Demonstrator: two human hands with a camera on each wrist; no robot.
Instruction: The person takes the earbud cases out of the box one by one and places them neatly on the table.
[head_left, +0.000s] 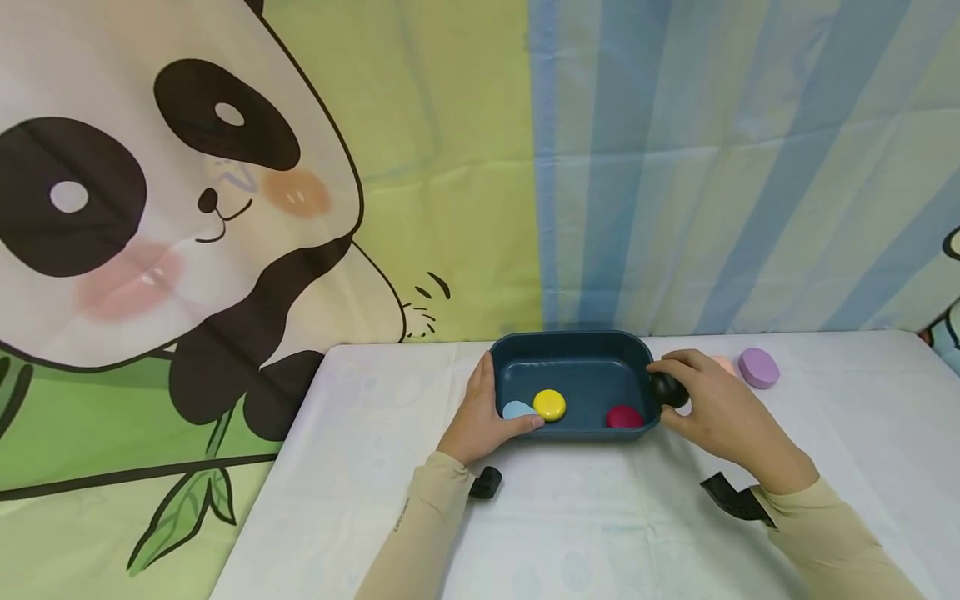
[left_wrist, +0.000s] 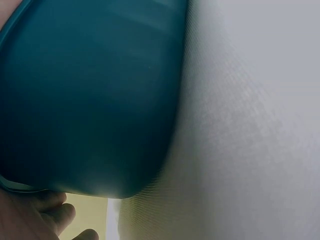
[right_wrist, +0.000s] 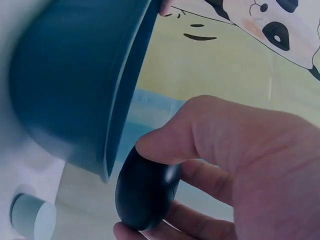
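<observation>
A dark blue rectangular tray (head_left: 573,435) with raised walls stands on the white-covered table. My left hand (head_left: 480,417) grips its left end, thumb over the front rim and fingers along the outer side. Inside lie a yellow round disc (head_left: 550,405), a light blue piece (head_left: 517,409) and a dark red disc (head_left: 624,417). My right hand (head_left: 712,408) pinches a smooth black rounded piece (right_wrist: 145,190) between thumb and fingers, just outside the tray's right rim. The tray's outer wall (left_wrist: 95,100) fills much of the left wrist view.
Behind the right hand, a purple round block (head_left: 759,367) and a partly hidden pink piece (head_left: 724,363) sit on the table (head_left: 570,517). A pale short cylinder (right_wrist: 34,216) shows in the right wrist view. A curtain (head_left: 465,167) with a panda print hangs behind the table.
</observation>
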